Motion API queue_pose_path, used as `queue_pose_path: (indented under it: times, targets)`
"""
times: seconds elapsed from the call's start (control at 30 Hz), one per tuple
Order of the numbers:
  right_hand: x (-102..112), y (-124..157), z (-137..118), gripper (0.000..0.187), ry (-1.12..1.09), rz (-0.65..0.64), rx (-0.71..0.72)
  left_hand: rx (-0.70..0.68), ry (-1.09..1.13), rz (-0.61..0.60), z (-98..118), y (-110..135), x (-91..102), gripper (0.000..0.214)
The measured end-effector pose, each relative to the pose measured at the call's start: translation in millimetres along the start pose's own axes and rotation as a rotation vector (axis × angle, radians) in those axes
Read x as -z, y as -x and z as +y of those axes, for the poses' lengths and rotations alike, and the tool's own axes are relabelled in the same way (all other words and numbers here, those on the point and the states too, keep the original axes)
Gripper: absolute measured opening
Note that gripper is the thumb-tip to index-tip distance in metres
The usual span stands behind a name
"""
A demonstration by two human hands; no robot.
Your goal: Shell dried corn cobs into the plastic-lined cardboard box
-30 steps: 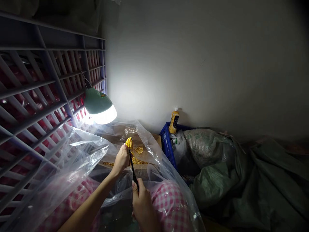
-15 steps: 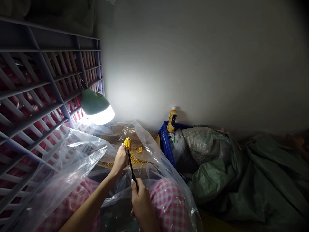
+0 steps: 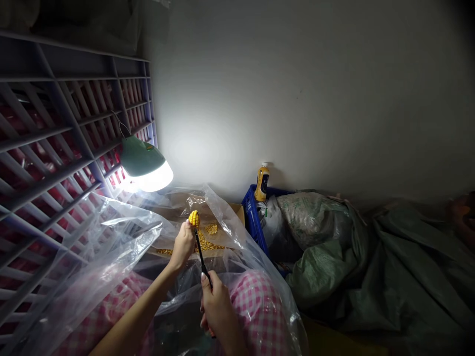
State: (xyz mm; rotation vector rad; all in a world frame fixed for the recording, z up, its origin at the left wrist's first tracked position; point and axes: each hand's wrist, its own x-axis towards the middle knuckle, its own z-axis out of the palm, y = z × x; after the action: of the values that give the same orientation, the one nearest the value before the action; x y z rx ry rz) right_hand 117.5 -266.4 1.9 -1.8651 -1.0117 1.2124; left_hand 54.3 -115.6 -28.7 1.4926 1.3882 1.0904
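Observation:
My left hand (image 3: 184, 243) is closed around an ear of corn (image 3: 193, 218), whose yellow kernels show above the fingers. My right hand (image 3: 218, 307) grips a thin black tool (image 3: 201, 253), perhaps a screwdriver; its upper end reaches the cob beside my left fingers. The exact tip of the tool is hard to make out. Behind and below the hands, loose corn kernels (image 3: 208, 244) lie in a cardboard box (image 3: 237, 213) lined with clear plastic sheeting (image 3: 222, 210). The sheeting also spreads over my knees in pink checked cloth (image 3: 256, 301).
A lit green lamp (image 3: 144, 163) hangs on a slatted plastic crate (image 3: 83, 129) at left. Right of the box, a blue crate (image 3: 252, 217) holds bags and a yellow bottle (image 3: 262, 183). Dark green sacking (image 3: 401, 267) is heaped farther right. A pale wall stands behind.
The whole view has shifted slightly, so everything sits a little farther left. Both hands keep their holds on the corn and the tool, with almost no other movement.

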Motion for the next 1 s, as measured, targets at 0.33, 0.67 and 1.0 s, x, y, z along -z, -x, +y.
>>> queue_pose_path:
  times: [0.33,0.67,1.0]
  targets:
    - [-16,-11,4,0.025,-0.069,0.012,-0.072,0.18,-0.209,-0.112,-9,9,0.7,0.034]
    - [-19,-18,12,0.024,-0.025,0.05,-0.059,0.304,-0.208,-0.218,-6,10,4.0,0.038]
    - [-21,-21,9,0.024,-0.163,-0.091,-0.16,0.257,-0.422,-0.228,-14,9,0.9,0.037]
